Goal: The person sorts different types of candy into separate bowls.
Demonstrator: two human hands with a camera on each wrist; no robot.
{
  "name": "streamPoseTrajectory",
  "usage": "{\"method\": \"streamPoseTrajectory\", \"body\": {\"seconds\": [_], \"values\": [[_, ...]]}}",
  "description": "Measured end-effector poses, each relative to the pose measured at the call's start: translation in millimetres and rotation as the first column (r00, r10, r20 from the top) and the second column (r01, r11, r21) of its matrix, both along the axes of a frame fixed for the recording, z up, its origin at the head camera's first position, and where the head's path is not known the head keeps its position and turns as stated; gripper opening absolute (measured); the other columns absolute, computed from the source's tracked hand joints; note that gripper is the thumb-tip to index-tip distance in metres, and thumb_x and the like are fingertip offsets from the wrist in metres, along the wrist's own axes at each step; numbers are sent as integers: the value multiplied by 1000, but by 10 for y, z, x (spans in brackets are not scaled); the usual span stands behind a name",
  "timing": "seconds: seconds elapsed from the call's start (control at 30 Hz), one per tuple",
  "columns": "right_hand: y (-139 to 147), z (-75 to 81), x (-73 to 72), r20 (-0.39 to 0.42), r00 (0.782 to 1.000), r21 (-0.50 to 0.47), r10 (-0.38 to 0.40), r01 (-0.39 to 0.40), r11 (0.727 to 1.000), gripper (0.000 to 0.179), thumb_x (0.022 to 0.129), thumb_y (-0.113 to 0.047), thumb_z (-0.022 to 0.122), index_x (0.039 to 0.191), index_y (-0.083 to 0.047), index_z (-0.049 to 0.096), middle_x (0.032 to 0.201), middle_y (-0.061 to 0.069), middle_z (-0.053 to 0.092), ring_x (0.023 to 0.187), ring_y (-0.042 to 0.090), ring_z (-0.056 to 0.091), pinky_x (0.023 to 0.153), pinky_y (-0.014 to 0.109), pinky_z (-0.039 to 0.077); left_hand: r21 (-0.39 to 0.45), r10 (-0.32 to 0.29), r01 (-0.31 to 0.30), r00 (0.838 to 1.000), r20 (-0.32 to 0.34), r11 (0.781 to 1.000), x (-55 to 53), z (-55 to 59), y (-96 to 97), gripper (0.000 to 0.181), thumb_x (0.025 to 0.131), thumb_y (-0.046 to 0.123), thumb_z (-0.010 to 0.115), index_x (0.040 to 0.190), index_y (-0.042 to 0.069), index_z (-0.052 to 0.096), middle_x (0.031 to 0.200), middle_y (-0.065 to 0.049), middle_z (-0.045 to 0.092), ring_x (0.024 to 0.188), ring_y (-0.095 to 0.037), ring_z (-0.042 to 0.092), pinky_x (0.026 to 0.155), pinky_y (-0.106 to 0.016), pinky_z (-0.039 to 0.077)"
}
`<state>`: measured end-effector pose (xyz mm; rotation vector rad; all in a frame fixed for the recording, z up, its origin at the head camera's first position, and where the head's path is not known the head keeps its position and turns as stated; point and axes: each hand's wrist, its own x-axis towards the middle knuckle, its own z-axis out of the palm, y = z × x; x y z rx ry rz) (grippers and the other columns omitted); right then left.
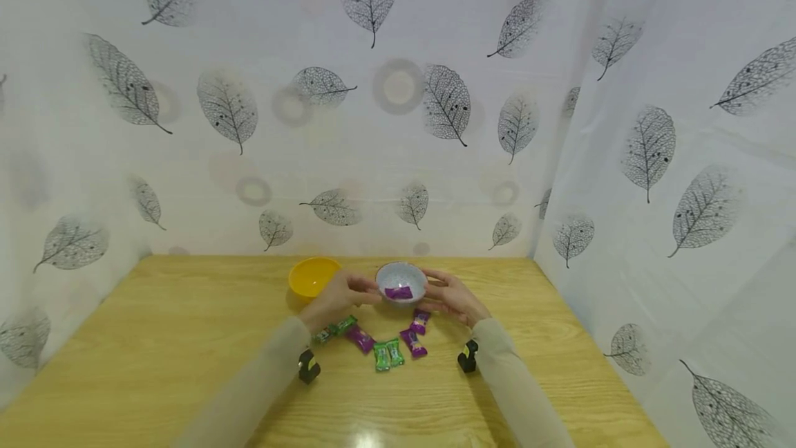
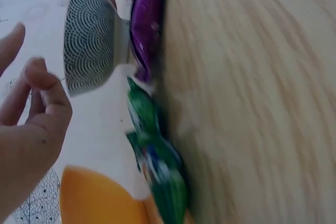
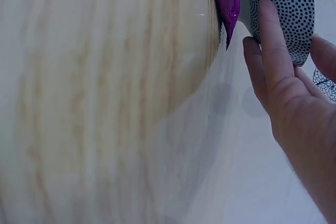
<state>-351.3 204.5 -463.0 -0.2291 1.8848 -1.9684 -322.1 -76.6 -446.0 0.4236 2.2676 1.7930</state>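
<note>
Inside the round, dotted bowl (image 1: 401, 273) lies wrapped candy (image 1: 399, 292).

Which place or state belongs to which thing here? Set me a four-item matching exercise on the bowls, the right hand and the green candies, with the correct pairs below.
Things
1. Yellow bowl
2. Patterned bowl
3. Right hand
4. Green candies

Places and states
A. A finger laid straight along a bowl's outer wall
B. Wrapped, lying on the table
C. To the left of the other bowl
D. Between the two hands, a purple candy inside

Right pairs: 1-C, 2-D, 3-A, 4-B
</note>
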Motion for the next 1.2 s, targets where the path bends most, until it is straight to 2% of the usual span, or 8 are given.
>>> {"method": "streamPoseTrajectory", "body": {"seconds": [0.13, 0.33, 0.47, 0.6, 0.7, 0.83, 1.07, 1.2], "values": [[0, 7, -13, 0, 1000, -4, 5, -5, 1000, 53, 102, -2, 45, 152, -3, 29, 150, 34, 32, 125, 44, 54, 100, 43, 51, -66, -79, 80, 997, 20, 995, 41, -49, -140, 29, 85, 14, 75, 110, 0, 69, 101, -9, 71, 89, -18, 62, 86, -39, 56], [-17, 8, -24, 6, 1000, -5, 25, -25, 1000, 53, 102, -2, 44, 152, -4, 29, 152, 33, 31, 127, 44, 52, 100, 41, 51, -78, -185, 188, 982, 46, 979, 54, -110, -292, 39, 83, 8, 76, 117, -5, 64, 111, -23, 65, 94, -19, 61, 86, -32, 55], [-14, 2, -18, 9, 1000, -4, 16, -16, 1000, 52, 102, -2, 45, 152, -4, 30, 151, 33, 32, 127, 44, 52, 100, 41, 51, -79, -283, 286, 958, 47, 955, 49, -111, -354, 39, 82, 4, 75, 117, -7, 63, 108, -26, 64, 89, -19, 61, 82, -31, 56], [-10, -1, -9, 13, 1000, -2, 17, -17, 1000, 53, 102, -3, 45, 152, -4, 29, 151, 33, 31, 127, 44, 51, 101, 41, 51, -52, -347, 353, 933, 91, 934, 47, -104, -409, 41, 81, 1, 74, 118, -9, 61, 106, -27, 63, 85, -19, 62, 78, -30, 56], [-8, 3, -1, 14, 1000, -7, 11, -11, 1000, 53, 102, -3, 45, 152, -3, 29, 151, 34, 31, 127, 44, 52, 100, 42, 51, -52, -368, 375, 923, 112, 926, 30, -113, -434, 42, 79, 1, 76, 118, -9, 61, 104, -25, 65, 83, -19, 62, 76, -30, 56], [-4, 7, -3, 14, 1000, -10, 6, -6, 1000, 53, 102, -2, 45, 152, -3, 29, 150, 34, 32, 126, 44, 52, 100, 42, 51, -144, -387, 395, 919, 82, 907, -12, -129, -429, 40, 76, 1, 79, 113, -6, 66, 98, -22, 68, 78, -18, 61, 73, -29, 54], [-1, 3, 0, 20, 1000, -13, -3, 4, 1000, 53, 102, -1, 45, 152, -3, 30, 150, 34, 32, 125, 44, 53, 99, 41, 52, -204, -345, 355, 935, 87, 912, -13, -138, -377, 38, 68, -4, 83, 104, -2, 71, 90, -20, 63, 76, -19, 50, 69, -26, 47], [2, 7, 5, 15, 1000, -18, -5, 5, 1000, 53, 101, 0, 45, 152, -2, 29, 150, 34, 32, 124, 44, 54, 98, 40, 52, -260, -310, 321, 947, 84, 911, -28, -148, -363, 37, 66, -3, 84, 101, 5, 74, 101, -10, 63, 92, -21, 51, 83, -34, 46]]}}
